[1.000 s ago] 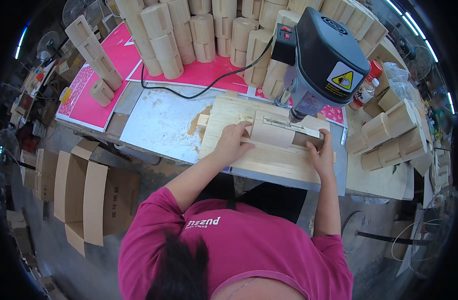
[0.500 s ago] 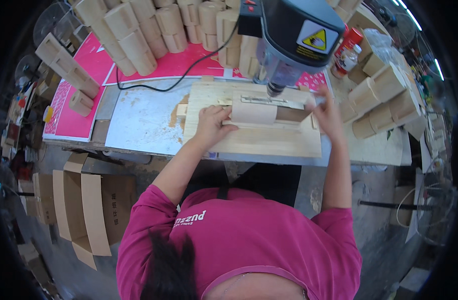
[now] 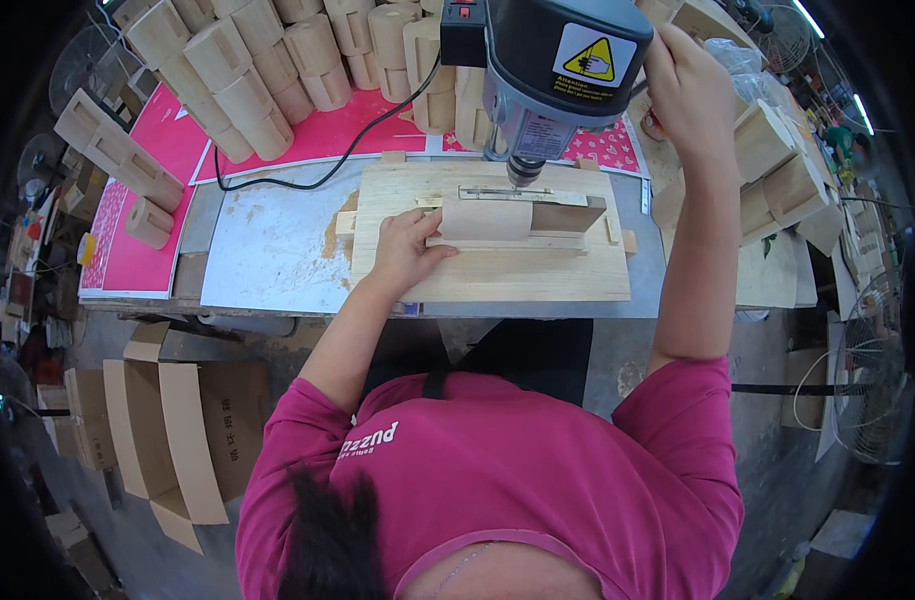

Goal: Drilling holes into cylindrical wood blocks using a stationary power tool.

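A pale wooden block (image 3: 487, 219) with a rounded face lies in a wooden jig (image 3: 537, 278) on the bench. My left hand (image 3: 409, 250) grips the block's left end, fingers behind and thumb along the front. Above the jig stands a drill press (image 3: 562, 60) with a dark housing and a warning label. Its chuck (image 3: 524, 171) hangs just over the metal guide strip (image 3: 505, 193) behind the block. My right hand (image 3: 689, 95) is raised at the press's right side, fingers curled round its feed handle, which is mostly hidden. A brown flat piece (image 3: 565, 216) sits right of the block.
Stacked wooden cylinders (image 3: 247, 95) stand behind on pink printed sheets (image 3: 127, 245). A black cable (image 3: 327, 175) loops across the bench from the press. More wooden pieces (image 3: 777, 180) are piled at the right. An open cardboard box (image 3: 192, 430) stands on the floor at left.
My right hand has risen from the jig's right end to the drill press handle. My left hand stays on the block. The whole view has shifted slightly.
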The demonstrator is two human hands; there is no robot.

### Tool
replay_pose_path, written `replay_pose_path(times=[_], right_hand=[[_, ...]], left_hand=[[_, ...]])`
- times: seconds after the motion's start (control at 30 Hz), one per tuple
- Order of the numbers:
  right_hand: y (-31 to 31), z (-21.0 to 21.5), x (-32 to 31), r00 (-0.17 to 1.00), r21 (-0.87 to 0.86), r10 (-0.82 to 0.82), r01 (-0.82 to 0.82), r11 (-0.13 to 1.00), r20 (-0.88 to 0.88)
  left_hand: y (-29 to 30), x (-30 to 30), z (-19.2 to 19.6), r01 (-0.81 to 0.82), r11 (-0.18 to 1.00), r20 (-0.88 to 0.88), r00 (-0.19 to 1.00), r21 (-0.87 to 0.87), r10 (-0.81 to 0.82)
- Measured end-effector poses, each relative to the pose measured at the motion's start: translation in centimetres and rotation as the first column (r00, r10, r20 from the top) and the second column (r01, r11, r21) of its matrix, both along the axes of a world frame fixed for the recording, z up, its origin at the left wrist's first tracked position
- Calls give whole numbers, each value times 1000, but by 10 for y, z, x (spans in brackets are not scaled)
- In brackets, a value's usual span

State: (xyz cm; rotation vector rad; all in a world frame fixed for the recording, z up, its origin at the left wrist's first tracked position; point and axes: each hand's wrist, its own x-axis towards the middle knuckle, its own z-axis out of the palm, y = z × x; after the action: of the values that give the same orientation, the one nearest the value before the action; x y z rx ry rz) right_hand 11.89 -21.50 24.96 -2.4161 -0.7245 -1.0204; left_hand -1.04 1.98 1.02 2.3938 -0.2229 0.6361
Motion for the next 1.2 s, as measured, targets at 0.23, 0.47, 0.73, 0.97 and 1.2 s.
replay_pose_path(times=[0.23,0.47,0.73,0.97,1.2], right_hand=[[-13,-70,-71,952,312,291,-305,900,89],[-7,-157,-59,921,395,358,-390,832,154],[-16,-145,-55,920,344,366,-393,853,143],[4,-9,10,976,317,151,-95,944,-158],[4,-8,31,976,291,113,-56,955,-186]], left_hand=[[4,0,-1,2,999,-164,986,49,6],[5,1,-4,-2,998,-86,996,68,8],[1,-3,1,-26,1000,-87,996,3,27],[-23,3,1,-25,997,-51,998,69,28],[-36,17,3,-9,998,-67,998,59,13]])
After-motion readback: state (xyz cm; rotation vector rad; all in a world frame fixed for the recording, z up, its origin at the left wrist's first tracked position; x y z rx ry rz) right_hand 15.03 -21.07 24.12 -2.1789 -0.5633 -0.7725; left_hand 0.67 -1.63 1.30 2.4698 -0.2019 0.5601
